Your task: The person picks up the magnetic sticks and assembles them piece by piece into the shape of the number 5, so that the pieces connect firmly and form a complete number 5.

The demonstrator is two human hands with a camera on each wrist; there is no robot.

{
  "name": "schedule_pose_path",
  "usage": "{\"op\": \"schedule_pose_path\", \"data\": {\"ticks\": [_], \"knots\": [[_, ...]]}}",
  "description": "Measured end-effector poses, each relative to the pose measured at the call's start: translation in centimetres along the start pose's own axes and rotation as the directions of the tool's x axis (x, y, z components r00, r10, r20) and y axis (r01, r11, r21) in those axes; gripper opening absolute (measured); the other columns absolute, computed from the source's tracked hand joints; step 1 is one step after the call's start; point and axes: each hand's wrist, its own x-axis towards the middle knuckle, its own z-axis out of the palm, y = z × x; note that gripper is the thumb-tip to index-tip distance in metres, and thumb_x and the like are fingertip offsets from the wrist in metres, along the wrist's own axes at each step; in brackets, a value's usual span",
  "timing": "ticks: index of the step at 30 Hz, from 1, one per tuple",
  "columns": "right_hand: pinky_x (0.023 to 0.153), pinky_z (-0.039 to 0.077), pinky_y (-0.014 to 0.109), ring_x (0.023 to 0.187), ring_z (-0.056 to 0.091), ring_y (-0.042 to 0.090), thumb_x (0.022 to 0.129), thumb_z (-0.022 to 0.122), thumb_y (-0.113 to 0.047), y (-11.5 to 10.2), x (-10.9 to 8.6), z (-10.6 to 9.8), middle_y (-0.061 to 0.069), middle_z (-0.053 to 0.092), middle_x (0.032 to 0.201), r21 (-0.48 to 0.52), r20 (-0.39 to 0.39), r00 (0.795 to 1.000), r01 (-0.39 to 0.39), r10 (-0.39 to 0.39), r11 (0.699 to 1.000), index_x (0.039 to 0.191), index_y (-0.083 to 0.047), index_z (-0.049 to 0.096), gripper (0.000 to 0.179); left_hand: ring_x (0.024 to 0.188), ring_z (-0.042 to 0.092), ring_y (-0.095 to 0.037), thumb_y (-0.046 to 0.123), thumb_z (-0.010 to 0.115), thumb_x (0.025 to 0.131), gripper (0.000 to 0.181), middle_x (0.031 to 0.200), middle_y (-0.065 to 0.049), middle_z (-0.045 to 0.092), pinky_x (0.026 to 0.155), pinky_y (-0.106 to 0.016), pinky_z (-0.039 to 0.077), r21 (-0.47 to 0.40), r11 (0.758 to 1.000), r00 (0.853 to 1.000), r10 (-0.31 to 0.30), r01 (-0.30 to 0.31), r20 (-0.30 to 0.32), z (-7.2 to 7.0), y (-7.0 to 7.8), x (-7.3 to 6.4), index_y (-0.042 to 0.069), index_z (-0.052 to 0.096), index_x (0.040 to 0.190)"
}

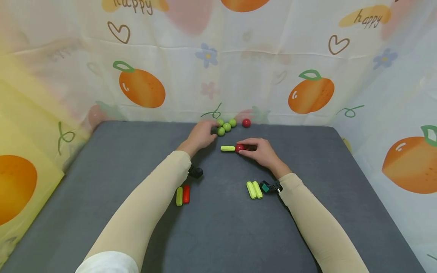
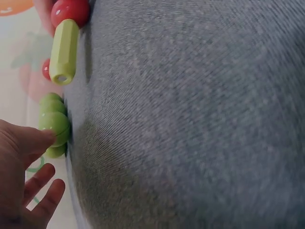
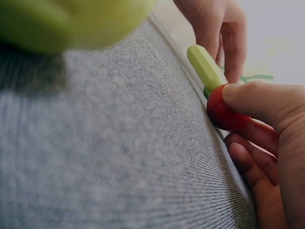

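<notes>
My right hand (image 1: 261,151) pinches a red ball (image 1: 240,148) between thumb and fingers. A ribbed light-green stick (image 1: 227,148) sticks out from the ball's left side, its end against the ball. My left hand (image 1: 202,134) is at the left side of a cluster of several green balls (image 1: 227,127) at the back of the table. Its thumb (image 2: 43,138) overlaps the nearest green ball (image 2: 56,125) in the left wrist view, while other fingers are spread out. The right wrist view shows the red ball (image 3: 221,109) with the stick (image 3: 206,64) pointing toward the left hand.
Another red ball (image 1: 246,123) lies right of the green balls. Two light-green sticks (image 1: 254,190) lie side by side near the right wrist. A green stick (image 1: 179,196) and a red stick (image 1: 186,194) lie by the left forearm. A printed curtain (image 1: 246,83) hangs behind the grey table (image 1: 218,235).
</notes>
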Motion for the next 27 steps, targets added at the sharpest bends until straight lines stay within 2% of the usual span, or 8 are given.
{"op": "schedule_pose_path", "data": {"ticks": [11,18,23,27], "knots": [[0.087,0.058,0.041,0.096,0.070,0.017,0.099,0.085,-0.022,0.3,0.2,-0.1,0.002,0.077,0.117,-0.005,0.010,1.000,-0.004,0.004,1.000,0.131,-0.015,0.081,0.033,0.137,0.059,-0.034,0.011,0.074,0.104,0.037,0.141,-0.013,0.069,0.116,-0.048,0.045,0.076,0.995,0.998,0.056,-0.058,0.016,0.6,0.7,0.2,0.006,0.073,0.140],[0.086,0.058,0.041,0.097,0.071,0.017,0.099,0.084,-0.022,0.2,0.2,-0.1,0.002,0.077,0.119,-0.011,0.010,1.000,0.001,-0.001,1.000,0.132,-0.016,0.081,0.033,0.137,0.059,-0.034,0.018,0.072,0.107,0.038,0.144,-0.011,0.068,0.114,-0.049,0.047,0.088,0.996,0.997,0.027,-0.033,0.066,0.8,1.2,0.2,0.012,0.071,0.145],[0.086,0.058,0.040,0.096,0.071,0.016,0.100,0.084,-0.022,0.3,0.3,0.0,0.002,0.077,0.118,-0.015,0.007,1.000,0.006,-0.006,1.000,0.131,-0.015,0.081,0.033,0.129,0.064,-0.033,0.018,0.073,0.106,0.035,0.137,-0.011,0.071,0.109,-0.047,0.049,0.071,0.996,0.997,0.053,-0.056,0.051,0.7,1.0,-0.2,0.010,0.074,0.140],[0.086,0.058,0.039,0.097,0.070,0.017,0.100,0.084,-0.023,0.2,0.1,0.0,0.001,0.077,0.118,-0.015,0.010,1.000,0.006,-0.006,1.000,0.131,-0.015,0.081,0.032,0.119,0.068,-0.029,0.014,0.073,0.105,0.034,0.132,-0.011,0.073,0.102,-0.045,0.054,-0.001,0.999,0.998,0.048,-0.048,0.043,0.3,0.5,-0.8,0.007,0.074,0.138]]}}
